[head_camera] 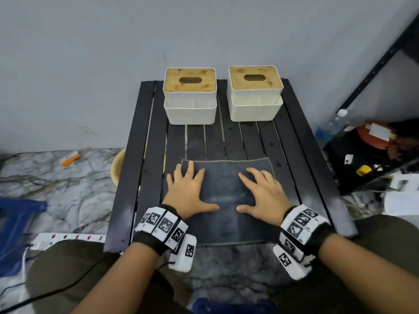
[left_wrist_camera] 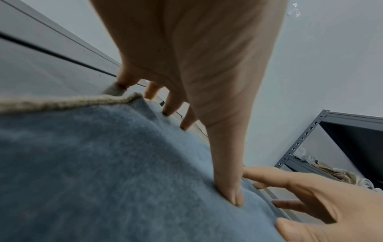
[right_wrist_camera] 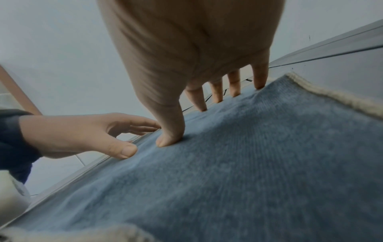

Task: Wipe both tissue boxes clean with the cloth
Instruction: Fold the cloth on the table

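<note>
A dark blue-grey cloth (head_camera: pixel 224 184) with a pale stitched hem lies flat on the near half of the black slatted table (head_camera: pixel 303 141). My left hand (head_camera: pixel 188 189) rests flat on the cloth's left part, fingers spread. My right hand (head_camera: pixel 265 191) lies flat on its right part. In the left wrist view the left hand (left_wrist_camera: pixel 186 81) presses its fingertips into the cloth (left_wrist_camera: pixel 103 163); the right wrist view shows the right hand (right_wrist_camera: pixel 196 73) doing the same on the cloth (right_wrist_camera: pixel 248 163). Two white tissue boxes with wooden lids, left box (head_camera: pixel 190 96) and right box (head_camera: pixel 255 92), stand at the table's far edge.
A grey wall rises right behind the boxes. A black metal shelf (head_camera: pixel 374 155) with clutter and a water bottle (head_camera: pixel 331 126) stands to the right. A power strip (head_camera: pixel 68 237) and an orange brush (head_camera: pixel 70 159) lie on the marble floor at left.
</note>
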